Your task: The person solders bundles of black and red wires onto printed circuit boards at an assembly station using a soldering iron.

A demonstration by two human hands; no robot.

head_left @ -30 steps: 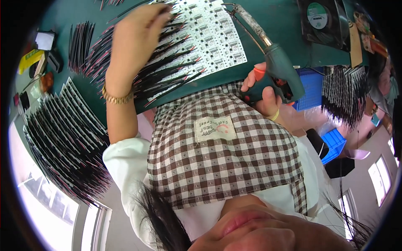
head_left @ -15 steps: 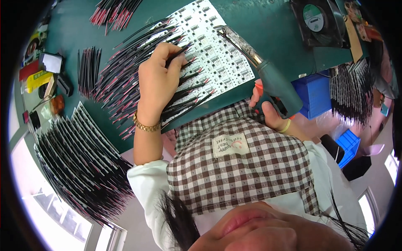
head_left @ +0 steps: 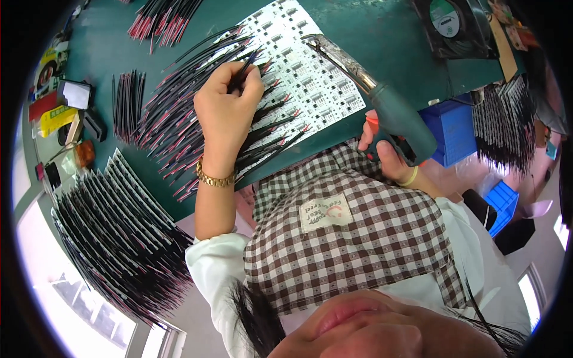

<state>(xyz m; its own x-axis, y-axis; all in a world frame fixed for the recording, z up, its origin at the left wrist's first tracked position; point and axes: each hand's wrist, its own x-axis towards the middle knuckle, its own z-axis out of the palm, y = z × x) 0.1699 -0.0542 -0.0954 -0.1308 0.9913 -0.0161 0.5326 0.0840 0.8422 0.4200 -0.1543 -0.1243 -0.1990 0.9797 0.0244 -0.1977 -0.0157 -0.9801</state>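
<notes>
My left hand (head_left: 230,101) is closed in a pinch on a black wire (head_left: 243,73), whose tip points up from between thumb and forefinger. Beneath that hand, black and red wires (head_left: 173,119) fan out leftward from a white circuit board panel (head_left: 325,89). In my right hand (head_left: 387,156) is a soldering gun (head_left: 406,119) with a dark green body and an orange-red trigger. Its metal tip and thin feed tube reach over the panel's upper right part, apart from the left hand. Whether the tip touches the board I cannot tell.
A loose wire bundle (head_left: 128,104) lies left on the green table (head_left: 394,36), another (head_left: 164,21) at the far edge. Wired panels stand stacked lower left (head_left: 119,221) and at right (head_left: 507,125). A black fan (head_left: 456,30) sits far right, above a blue bin (head_left: 450,131).
My left hand has drawn back slightly left, and its wire now points more upward instead of toward the board's pads. The soldering gun has shifted only a little.
</notes>
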